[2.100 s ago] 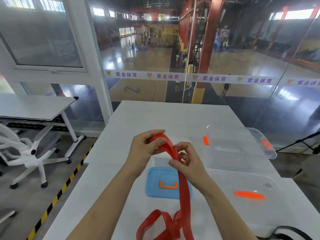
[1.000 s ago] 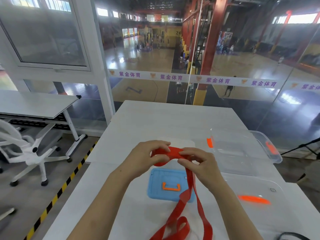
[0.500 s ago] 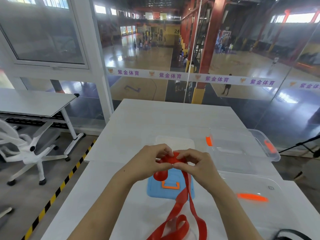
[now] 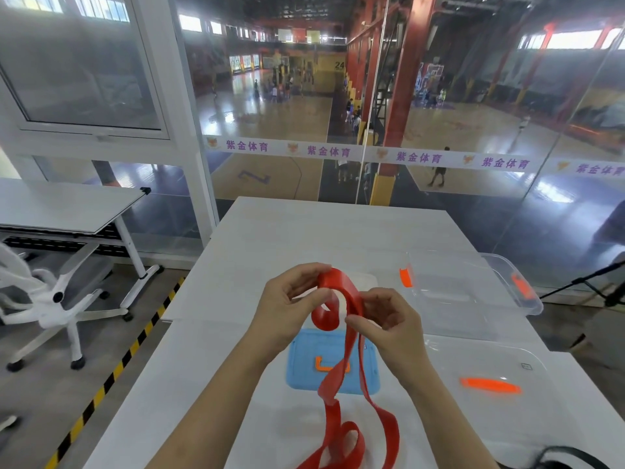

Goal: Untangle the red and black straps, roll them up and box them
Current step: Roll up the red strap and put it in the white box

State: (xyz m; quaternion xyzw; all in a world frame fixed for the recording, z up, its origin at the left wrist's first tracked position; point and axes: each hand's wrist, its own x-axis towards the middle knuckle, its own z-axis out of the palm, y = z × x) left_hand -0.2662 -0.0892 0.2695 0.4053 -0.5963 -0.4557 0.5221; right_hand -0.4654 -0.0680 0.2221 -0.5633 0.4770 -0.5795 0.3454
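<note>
I hold the red strap [image 4: 341, 292] above the white table [image 4: 304, 231], between both hands. My left hand [image 4: 287, 306] pinches its top bend, where a loose loop curls down. My right hand [image 4: 389, 319] grips the strap just beside it, thumb and fingers closed on the band. The rest of the strap hangs down in two runs and piles in loops at the table's near edge. A bit of the black strap [image 4: 568, 460] shows at the bottom right corner. A clear plastic box [image 4: 473, 289] with orange latches stands to the right.
A blue lid with an orange handle [image 4: 304, 367] lies under my hands. A clear lid with an orange handle [image 4: 490, 384] rests at the right. A glass wall runs behind the table; another desk and a white chair [image 4: 50, 299] stand to the left.
My hands have moved apart and lifted a little. The tight small curl I was pinching has loosened into a wider open loop between them.
</note>
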